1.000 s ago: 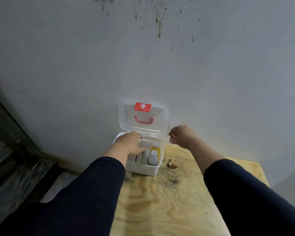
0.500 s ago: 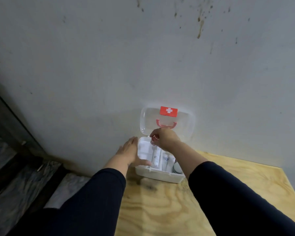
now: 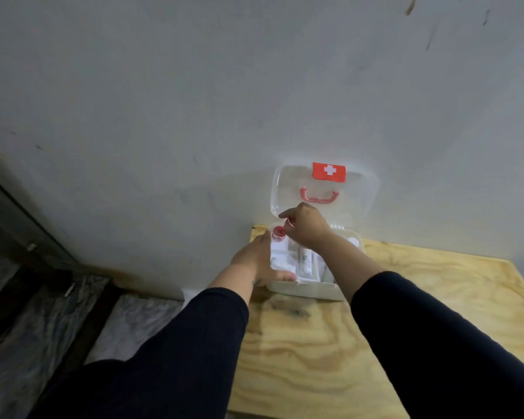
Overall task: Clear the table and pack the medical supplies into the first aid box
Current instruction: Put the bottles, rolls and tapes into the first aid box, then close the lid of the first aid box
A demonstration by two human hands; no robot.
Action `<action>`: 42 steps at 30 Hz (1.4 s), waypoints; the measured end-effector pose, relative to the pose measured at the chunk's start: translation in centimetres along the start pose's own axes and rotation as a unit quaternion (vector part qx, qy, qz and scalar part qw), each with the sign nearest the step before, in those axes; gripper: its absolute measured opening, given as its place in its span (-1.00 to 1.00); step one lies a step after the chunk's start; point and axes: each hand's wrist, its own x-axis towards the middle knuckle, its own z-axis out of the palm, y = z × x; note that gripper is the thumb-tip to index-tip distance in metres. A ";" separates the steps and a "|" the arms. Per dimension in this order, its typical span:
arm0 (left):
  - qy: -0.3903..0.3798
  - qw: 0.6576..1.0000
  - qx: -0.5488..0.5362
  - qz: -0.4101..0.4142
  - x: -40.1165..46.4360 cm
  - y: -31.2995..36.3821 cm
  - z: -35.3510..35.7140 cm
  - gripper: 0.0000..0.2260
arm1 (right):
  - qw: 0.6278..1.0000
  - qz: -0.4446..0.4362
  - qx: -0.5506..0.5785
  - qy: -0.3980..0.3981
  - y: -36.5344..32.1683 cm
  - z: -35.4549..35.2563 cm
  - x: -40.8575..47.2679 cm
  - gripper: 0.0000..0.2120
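Note:
The white first aid box (image 3: 309,293) stands open at the back of the wooden table (image 3: 315,358). Its clear lid (image 3: 357,204), with a red cross label and red handle, leans against the wall. White tubes and packets (image 3: 304,261) lie inside. My left hand (image 3: 254,261) grips the box's left side, thumb over the front-left rim. My right hand (image 3: 310,229) hovers over the back-left corner of the box. Its fingertips pinch a small clear container with a red top (image 3: 278,232), and the index finger is stretched out.
The grey wall (image 3: 194,116) rises right behind the box. The table's left edge runs close beside the box, with marbled floor (image 3: 43,328) and a dark frame (image 3: 18,231) below on the left. Bare plywood stretches in front of and right of the box.
My right hand has come from the right of the box to over its back-left corner with the small container. My left hand slid from the box's inside to its left side. The view shifted left.

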 end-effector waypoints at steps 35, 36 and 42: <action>0.146 0.987 -0.040 0.057 2.5 4.0 -7.2 -0.30 | 0.943 0.028 -0.102 0.315 2.8 -5.8 -3.3 -0.64; 0.146 0.986 -0.053 0.060 2.8 4.6 -7.7 -0.32 | 0.945 0.039 -0.108 0.305 3.1 -6.3 -2.9 -0.55; 0.131 0.987 -0.070 0.062 3.4 6.3 -8.2 -0.39 | 0.964 0.081 -0.108 0.228 4.4 -7.6 -0.2 -0.52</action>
